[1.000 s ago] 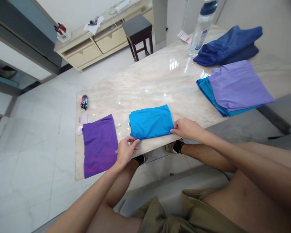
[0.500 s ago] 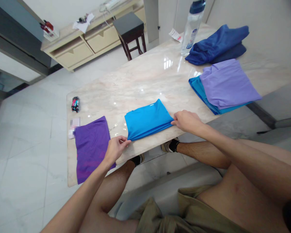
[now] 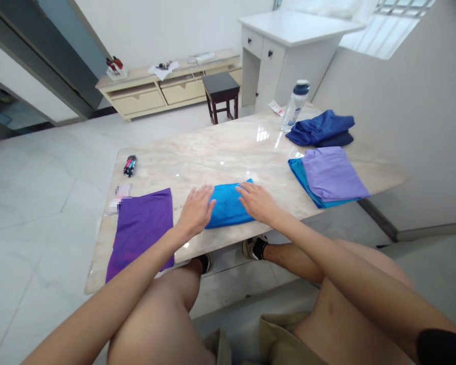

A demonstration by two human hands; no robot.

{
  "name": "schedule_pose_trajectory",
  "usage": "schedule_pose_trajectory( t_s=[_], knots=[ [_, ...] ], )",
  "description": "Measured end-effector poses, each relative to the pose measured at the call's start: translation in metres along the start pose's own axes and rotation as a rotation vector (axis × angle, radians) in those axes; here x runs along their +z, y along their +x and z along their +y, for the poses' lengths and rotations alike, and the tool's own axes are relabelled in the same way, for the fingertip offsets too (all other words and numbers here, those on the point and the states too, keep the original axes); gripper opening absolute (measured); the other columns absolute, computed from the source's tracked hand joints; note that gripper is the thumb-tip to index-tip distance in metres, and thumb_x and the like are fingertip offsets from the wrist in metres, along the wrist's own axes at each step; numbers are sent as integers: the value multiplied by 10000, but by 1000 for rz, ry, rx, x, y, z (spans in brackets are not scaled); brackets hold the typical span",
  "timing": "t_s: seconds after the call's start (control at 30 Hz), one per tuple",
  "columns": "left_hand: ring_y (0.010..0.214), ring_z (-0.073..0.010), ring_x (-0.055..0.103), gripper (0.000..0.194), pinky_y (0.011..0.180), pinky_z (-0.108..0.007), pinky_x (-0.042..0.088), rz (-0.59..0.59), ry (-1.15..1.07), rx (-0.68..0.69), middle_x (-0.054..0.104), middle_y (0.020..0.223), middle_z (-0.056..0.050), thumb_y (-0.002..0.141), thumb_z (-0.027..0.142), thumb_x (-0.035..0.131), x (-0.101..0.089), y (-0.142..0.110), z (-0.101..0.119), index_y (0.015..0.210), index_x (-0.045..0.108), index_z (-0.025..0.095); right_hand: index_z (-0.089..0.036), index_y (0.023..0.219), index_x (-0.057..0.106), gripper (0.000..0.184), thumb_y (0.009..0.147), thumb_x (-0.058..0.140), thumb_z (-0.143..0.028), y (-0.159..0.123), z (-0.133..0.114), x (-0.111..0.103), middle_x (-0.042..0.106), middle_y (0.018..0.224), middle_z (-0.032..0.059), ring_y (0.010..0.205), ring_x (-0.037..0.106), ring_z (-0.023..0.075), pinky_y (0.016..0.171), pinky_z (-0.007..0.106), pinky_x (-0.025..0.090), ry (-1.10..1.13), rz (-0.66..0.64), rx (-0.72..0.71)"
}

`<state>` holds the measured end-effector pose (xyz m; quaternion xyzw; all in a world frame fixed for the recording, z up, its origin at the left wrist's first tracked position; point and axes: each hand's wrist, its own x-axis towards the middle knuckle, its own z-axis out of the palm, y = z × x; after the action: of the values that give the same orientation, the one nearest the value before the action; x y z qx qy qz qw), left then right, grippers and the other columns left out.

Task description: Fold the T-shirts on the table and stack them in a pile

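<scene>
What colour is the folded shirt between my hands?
The folded shirt is bright blue, best seen in the head view.

Folded shirt (image 3: pixel 228 207): bright cyan. Shirt (image 3: pixel 144 223) on the left: deep purple, faint pink bands near the lower end. Right stack: lavender shirt (image 3: pixel 332 173) on teal shirt (image 3: pixel 298 176). Cloth bundle (image 3: pixel 319 128): navy. Table (image 3: pixel 220 147): cream marble, pinkish-beige veining. Bottle cap (image 3: pixel 301 87): dark blue.

A bright blue shirt (image 3: pixel 228 208), folded into a narrow, smooth bundle, lies flat on the marble surface (image 3: pixel 216 157), running crosswise close to its nearer side.
</scene>
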<state>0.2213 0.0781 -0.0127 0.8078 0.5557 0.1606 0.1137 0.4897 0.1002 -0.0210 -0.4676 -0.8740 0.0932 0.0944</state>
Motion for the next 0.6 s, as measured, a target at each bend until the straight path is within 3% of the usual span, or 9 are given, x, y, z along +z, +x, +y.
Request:
schedule_pose_trajectory(
  t_s=[0.13, 0.27, 0.47, 0.6],
  knots=[
    [1677, -312, 318, 638, 1382, -583, 221, -179, 59, -31, 385, 1777, -161, 1135, 416, 340, 58, 8, -5, 1695, 433, 127, -165, 1684, 487, 589, 1135, 410, -363, 1, 1, 59, 357, 1795, 134, 1685, 262, 333, 1352, 556, 258, 53, 16, -12],
    [1700, -289, 255, 641, 1399, -564, 168, -151, 38, -14, 346, 1801, -114, 1144, 404, 295, 80, 14, -34, 1724, 397, 153, -185, 1755, 362, 663, 1147, 355, -450, -1, 19, 89, 293, 1822, 115, 1710, 182, 325, 1369, 568, 197, 87, 87, 223],
    [1700, -258, 259, 642, 1405, -506, 150, -97, 54, -25, 323, 1811, -105, 1144, 391, 280, 81, 23, -48, 1733, 383, 159, -93, 1766, 286, 740, 1142, 296, -492, 12, 30, 93, 213, 1840, 153, 1721, 127, 317, 1385, 529, 139, 58, 58, 386],
    [1688, -300, 290, 632, 1395, -564, 147, -142, 73, -73, 362, 1786, -157, 1127, 365, 343, 72, 21, -38, 1705, 419, 121, -45, 1754, 276, 769, 1131, 348, -491, 28, 36, 69, 169, 1842, 192, 1721, 109, 345, 1381, 538, 129, 53, -160, 414]
  ],
)
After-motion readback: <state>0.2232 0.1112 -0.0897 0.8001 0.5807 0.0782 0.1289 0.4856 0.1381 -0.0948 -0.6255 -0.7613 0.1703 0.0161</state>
